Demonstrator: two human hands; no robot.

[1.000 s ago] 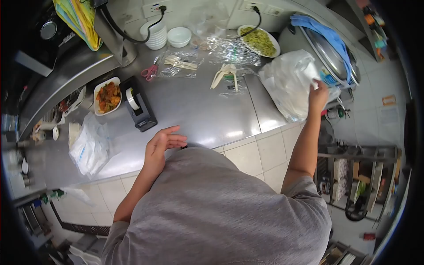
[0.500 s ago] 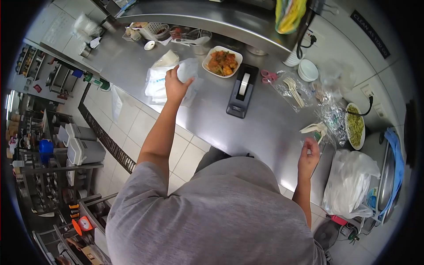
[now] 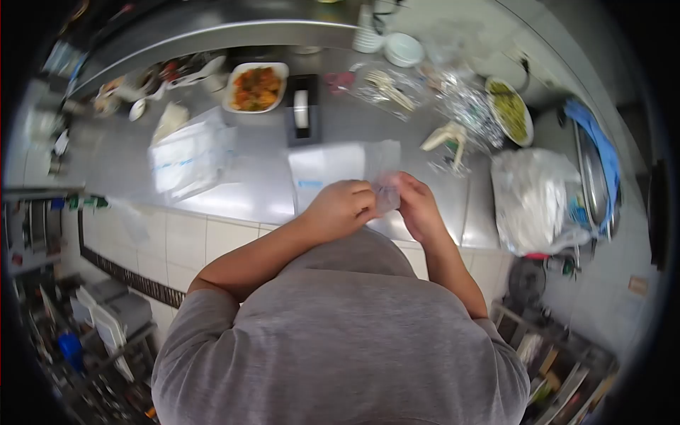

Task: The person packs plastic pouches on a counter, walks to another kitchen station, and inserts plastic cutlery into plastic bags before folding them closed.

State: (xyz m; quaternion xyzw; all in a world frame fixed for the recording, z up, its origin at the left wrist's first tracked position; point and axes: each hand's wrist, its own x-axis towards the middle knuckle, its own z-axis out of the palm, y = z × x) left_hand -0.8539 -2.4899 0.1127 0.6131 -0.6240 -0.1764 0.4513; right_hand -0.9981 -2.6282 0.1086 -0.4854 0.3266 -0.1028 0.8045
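A thin clear plastic bag with a small blue print lies over the front of the steel counter. My left hand pinches its right end. Close on the right, my right hand has its fingers closed on the same end. The stack of flat plastic bags rests on the counter to the left. Behind the held bag stands a black tape dispenser, with a white dish of reddish food beside it.
White plastic forks, pink scissors, crumpled clear wrap and an oval dish of green food lie toward the back. White bowls stand by the wall. A full white bag sits at the right, beside a large lidded pot.
My left hand has moved right from the bag stack, bringing one bag with it. My right hand has come in to meet it, and both now grip the bag. The view has turned.
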